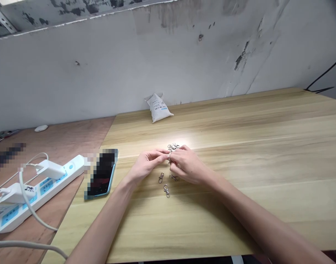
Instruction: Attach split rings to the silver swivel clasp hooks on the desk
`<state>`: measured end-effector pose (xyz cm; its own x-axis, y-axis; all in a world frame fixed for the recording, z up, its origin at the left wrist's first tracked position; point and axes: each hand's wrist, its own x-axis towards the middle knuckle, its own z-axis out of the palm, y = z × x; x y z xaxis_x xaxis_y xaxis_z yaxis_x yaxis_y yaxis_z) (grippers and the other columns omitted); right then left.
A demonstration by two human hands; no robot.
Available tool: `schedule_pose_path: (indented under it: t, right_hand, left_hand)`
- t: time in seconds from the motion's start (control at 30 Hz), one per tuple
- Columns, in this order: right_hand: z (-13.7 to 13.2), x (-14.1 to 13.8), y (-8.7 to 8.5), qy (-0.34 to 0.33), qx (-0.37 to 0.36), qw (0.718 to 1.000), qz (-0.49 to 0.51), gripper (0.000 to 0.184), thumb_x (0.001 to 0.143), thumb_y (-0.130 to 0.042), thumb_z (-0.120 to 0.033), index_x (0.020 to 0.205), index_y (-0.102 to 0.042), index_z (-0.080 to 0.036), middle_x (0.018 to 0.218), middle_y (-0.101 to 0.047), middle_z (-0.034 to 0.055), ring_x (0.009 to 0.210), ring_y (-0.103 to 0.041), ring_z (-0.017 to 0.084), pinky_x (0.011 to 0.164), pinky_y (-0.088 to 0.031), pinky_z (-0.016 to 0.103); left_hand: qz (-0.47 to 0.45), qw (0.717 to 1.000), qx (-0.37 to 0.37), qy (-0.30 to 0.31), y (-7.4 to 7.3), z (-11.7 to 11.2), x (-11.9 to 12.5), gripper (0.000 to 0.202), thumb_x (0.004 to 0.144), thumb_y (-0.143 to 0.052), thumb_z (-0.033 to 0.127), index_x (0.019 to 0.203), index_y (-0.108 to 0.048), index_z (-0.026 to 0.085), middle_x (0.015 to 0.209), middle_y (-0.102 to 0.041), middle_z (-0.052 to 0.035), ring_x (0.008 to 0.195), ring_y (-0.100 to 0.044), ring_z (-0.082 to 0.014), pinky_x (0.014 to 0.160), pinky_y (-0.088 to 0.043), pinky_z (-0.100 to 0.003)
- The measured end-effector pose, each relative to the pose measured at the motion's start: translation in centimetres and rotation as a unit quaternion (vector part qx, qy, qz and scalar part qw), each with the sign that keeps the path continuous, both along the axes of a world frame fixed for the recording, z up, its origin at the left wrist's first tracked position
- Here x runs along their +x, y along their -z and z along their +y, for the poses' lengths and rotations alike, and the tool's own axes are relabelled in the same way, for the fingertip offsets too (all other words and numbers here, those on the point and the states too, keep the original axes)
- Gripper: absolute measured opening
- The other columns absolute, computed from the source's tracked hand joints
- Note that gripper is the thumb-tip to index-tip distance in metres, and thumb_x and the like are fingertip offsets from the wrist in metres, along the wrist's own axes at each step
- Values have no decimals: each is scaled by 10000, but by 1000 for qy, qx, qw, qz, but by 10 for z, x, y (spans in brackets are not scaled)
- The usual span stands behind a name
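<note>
Hands (pixel 168 163) w/ clasps (pixel 168 158), wood table (pixel 267 146)

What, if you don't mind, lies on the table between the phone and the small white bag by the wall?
In the head view, nothing: between the phone and the white bag there is only bare table.

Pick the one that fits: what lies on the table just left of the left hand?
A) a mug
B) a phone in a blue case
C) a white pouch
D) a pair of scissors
B: the phone in its blue case lies flat on the wooden table, just left of the left hand; the white pouch sits far back by the wall.
</note>
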<state>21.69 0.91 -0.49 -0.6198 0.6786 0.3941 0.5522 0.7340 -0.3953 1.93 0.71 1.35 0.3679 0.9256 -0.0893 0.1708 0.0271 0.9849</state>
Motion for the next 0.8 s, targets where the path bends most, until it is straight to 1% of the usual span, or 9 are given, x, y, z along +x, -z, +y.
schedule_pose_path:
  t: [0.23, 0.33, 0.43, 0.53, 0.67, 0.8]
  right_hand:
    - [1, -1, 1, 2, 23, 1000, -15, 171, 834, -431, -148, 679, -485, -197, 649, -556, -8, 611, -402, 134, 788, -332, 317]
    - [0, 0, 1, 13, 34, 999, -28, 169, 826, -440, -147, 672, -490, -194, 657, -573, 0, 623, -424, 138, 797, -332, 321]
    - [0, 0, 0, 28, 39, 998, -42, 179, 825, -446, -149, 661, -504, -192, 639, -576, 3, 612, -433, 139, 776, -327, 318]
    - [-1, -3, 1, 49, 49, 996, -54, 204, 819, -472, -155, 621, -505, -189, 607, -575, 7, 577, -427, 134, 728, -314, 313]
    - [-2, -8, 5, 72, 78, 993, -53, 236, 843, -486, -154, 615, -540, -182, 608, -604, 19, 581, -465, 136, 681, -293, 313]
    - [-3, -11, 8, 75, 84, 992, -57, 259, 882, -463, -155, 653, -583, -175, 634, -627, 22, 587, -491, 133, 649, -292, 310]
  left_hand:
    - [-33, 999, -26, 6, 0, -1, 3, 227, 786, -735, 416, 842, -775, 200, 1229, -668, -96, 1208, -573, -276, 1114, -368, -456]
    - [-36, 999, -27, 1, 0, -1, 4, 217, 775, -747, 400, 838, -771, 194, 1236, -662, -102, 1214, -572, -275, 1112, -372, -452]
    - [-19, 999, -8, -27, 1, -1, 6, 234, 741, -772, 407, 823, -763, 188, 1234, -655, -110, 1211, -572, -278, 1100, -386, -456]
    - [-10, 998, 16, -54, 6, 0, 8, 259, 718, -785, 407, 823, -753, 172, 1225, -646, -124, 1209, -572, -273, 1083, -405, -440]
    - [12, 993, 63, -95, 13, 1, 9, 249, 734, -766, 400, 831, -740, 172, 1216, -638, -125, 1216, -563, -268, 1049, -439, -423]
    - [31, 991, 79, -106, 15, 0, 10, 235, 746, -757, 394, 832, -733, 176, 1229, -630, -121, 1216, -560, -267, 1028, -450, -414]
